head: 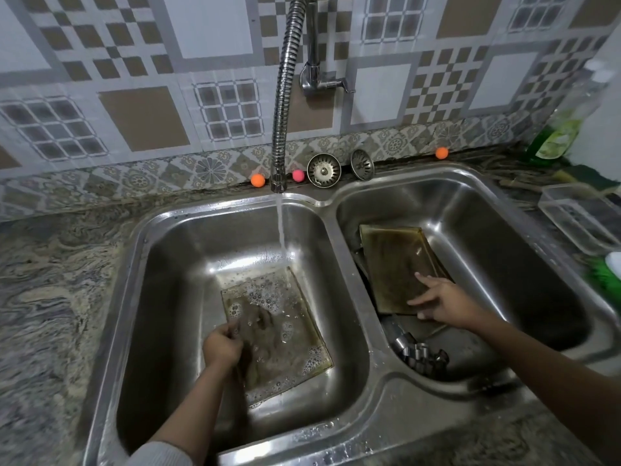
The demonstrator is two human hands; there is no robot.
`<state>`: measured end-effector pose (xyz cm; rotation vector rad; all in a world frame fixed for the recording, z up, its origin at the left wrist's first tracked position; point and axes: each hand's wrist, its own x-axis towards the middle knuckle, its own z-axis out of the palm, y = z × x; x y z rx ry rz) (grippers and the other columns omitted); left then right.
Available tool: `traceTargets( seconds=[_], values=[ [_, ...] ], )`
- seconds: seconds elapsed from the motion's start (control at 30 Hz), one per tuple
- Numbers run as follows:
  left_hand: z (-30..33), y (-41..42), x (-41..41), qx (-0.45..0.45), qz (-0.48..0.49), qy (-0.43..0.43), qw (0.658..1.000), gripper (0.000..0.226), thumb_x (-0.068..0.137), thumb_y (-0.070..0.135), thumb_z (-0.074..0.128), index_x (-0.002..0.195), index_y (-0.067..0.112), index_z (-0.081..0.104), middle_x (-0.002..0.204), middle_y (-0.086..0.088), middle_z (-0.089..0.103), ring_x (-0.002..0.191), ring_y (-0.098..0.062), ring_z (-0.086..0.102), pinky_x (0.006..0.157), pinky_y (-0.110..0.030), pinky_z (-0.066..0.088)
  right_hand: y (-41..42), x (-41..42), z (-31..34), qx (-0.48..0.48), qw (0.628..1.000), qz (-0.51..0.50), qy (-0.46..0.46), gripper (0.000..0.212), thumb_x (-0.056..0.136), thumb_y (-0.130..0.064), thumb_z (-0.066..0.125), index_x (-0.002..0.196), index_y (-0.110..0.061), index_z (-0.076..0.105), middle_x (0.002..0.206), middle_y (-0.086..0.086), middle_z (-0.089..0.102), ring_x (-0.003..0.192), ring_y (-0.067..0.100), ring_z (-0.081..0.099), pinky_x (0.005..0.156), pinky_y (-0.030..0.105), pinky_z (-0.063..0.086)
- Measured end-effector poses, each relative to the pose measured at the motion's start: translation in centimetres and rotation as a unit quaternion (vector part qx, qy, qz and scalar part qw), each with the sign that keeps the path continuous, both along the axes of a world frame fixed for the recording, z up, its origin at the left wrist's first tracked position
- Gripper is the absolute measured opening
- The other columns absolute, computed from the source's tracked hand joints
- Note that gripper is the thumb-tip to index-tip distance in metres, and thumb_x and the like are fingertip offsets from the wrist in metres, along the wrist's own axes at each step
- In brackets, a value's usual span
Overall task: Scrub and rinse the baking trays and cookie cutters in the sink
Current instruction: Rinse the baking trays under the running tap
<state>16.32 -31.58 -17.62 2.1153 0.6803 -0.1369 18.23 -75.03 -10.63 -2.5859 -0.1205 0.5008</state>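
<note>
Two trays, one per basin: left hand (221, 344) grips the soapy tray (285, 331) under the running water (281, 227) to rinse it. Right hand (443, 302), fingers spread, presses the second tray (396, 260); cutters (420, 354) wait below.

Home kitchen: double steel sink (353, 391), tiled backsplash (144, 79), granite counter (50, 297).

You see dim, even indoor light, with glare streaking the steel sink (349, 210) rims. Wide-angle bending curves the edges; the left hand (221, 346) is motion-blurred.
</note>
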Motion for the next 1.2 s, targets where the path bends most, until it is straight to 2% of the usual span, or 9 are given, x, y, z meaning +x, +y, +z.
traceTargets(
  seconds=[0.1,0.17,0.43,0.63,0.77,0.87,1.0,1.13,1.2],
  values=[
    [0.1,0.0,0.2,-0.001,0.003,0.009,1.0,0.035,0.08,-0.002,0.061,0.112,0.011,0.069,0.098,-0.014,0.072,0.058,-0.012,0.052,0.047,-0.014,0.041,1.2,-0.1,0.6,0.146,0.984,-0.102,0.003,0.048,0.068,-0.013,0.083,0.087,-0.055,0.066,0.15,0.003,0.035,0.136,0.016,0.034,0.112,0.03,0.022],
    [0.3,0.0,0.4,-0.011,0.007,0.018,1.0,0.033,0.079,0.001,0.063,0.11,0.01,0.069,0.099,-0.013,0.071,0.072,-0.022,0.061,0.063,-0.024,0.045,2.3,-0.2,1.2,0.193,0.974,-0.115,-0.011,0.055,0.068,-0.011,0.083,0.085,-0.06,0.065,0.147,0.004,0.039,0.133,0.014,0.037,0.112,0.031,0.025],
    [1.3,1.2,1.2,-0.046,0.012,0.013,0.999,0.049,0.074,0.014,0.061,0.123,0.018,0.063,0.117,-0.007,0.068,0.098,-0.026,0.066,0.089,-0.04,0.053,8.5,-0.5,4.5,0.28,0.944,-0.111,-0.134,0.039,0.075,-0.012,0.077,0.108,-0.03,0.067,0.13,-0.006,0.057,0.124,0.004,0.048,0.109,0.027,0.034],
    [5.6,-0.1,1.5,-0.094,-0.065,-0.049,0.992,0.061,0.077,-0.009,0.064,0.134,0.008,0.051,0.136,-0.003,0.053,0.112,-0.009,0.054,0.097,-0.022,0.041,13.9,-1.0,5.2,0.282,0.932,-0.016,-0.23,0.038,0.077,-0.015,0.077,0.112,-0.029,0.068,0.121,-0.011,0.06,0.117,0.006,0.052,0.102,0.022,0.038],
    [9.6,-0.7,1.7,-0.069,-0.101,-0.08,0.989,0.059,0.082,-0.007,0.062,0.137,0.009,0.047,0.135,-0.003,0.054,0.108,-0.003,0.048,0.082,-0.01,0.039,16.3,-1.2,5.0,0.274,0.935,0.01,-0.226,0.04,0.078,-0.019,0.076,0.115,-0.028,0.067,0.121,-0.013,0.059,0.116,0.001,0.051,0.101,0.016,0.037],
    [11.7,-0.5,1.8,-0.06,-0.088,-0.121,0.987,0.058,0.086,-0.005,0.058,0.14,0.012,0.044,0.136,-0.002,0.053,0.099,0.006,0.051,0.07,-0.002,0.04,17.7,-1.6,4.9,0.282,0.938,-0.002,-0.2,0.04,0.082,-0.022,0.072,0.12,-0.029,0.063,0.121,-0.018,0.057,0.117,-0.003,0.049,0.101,0.012,0.036],
    [14.4,-1.0,1.8,-0.161,-0.032,-0.138,0.977,0.052,0.094,-0.001,0.049,0.142,0.017,0.041,0.122,0.012,0.053,0.071,0.011,0.057,0.073,-0.017,0.05,20.3,-2.3,5.3,0.283,0.94,0.009,-0.188,0.04,0.088,-0.024,0.065,0.127,-0.024,0.059,0.126,-0.02,0.052,0.123,-0.002,0.046,0.106,0.015,0.033],
    [16.3,-3.0,1.3,-0.206,-0.03,-0.164,0.964,0.049,0.097,0.003,0.045,0.142,0.023,0.04,0.112,0.008,0.061,0.097,-0.009,0.057,0.098,-0.038,0.046,23.8,-2.7,5.7,0.242,0.956,0.102,-0.132,0.058,0.096,-0.039,0.048,0.148,-0.024,0.028,0.153,-0.013,0.026,0.141,0.001,0.018,0.116,0.023,0.016],
    [16.3,-3.6,1.1,-0.225,-0.013,-0.177,0.958,0.049,0.097,0.003,0.044,0.141,0.023,0.041,0.131,0.002,0.054,0.12,-0.015,0.052,0.108,-0.042,0.039,24.5,-2.4,5.6,0.174,0.967,0.154,-0.105,0.063,0.098,-0.045,0.036,0.151,-0.025,0.008,0.158,-0.014,0.002,0.144,0.001,-0.002,0.118,0.031,0.002]
  ],
)
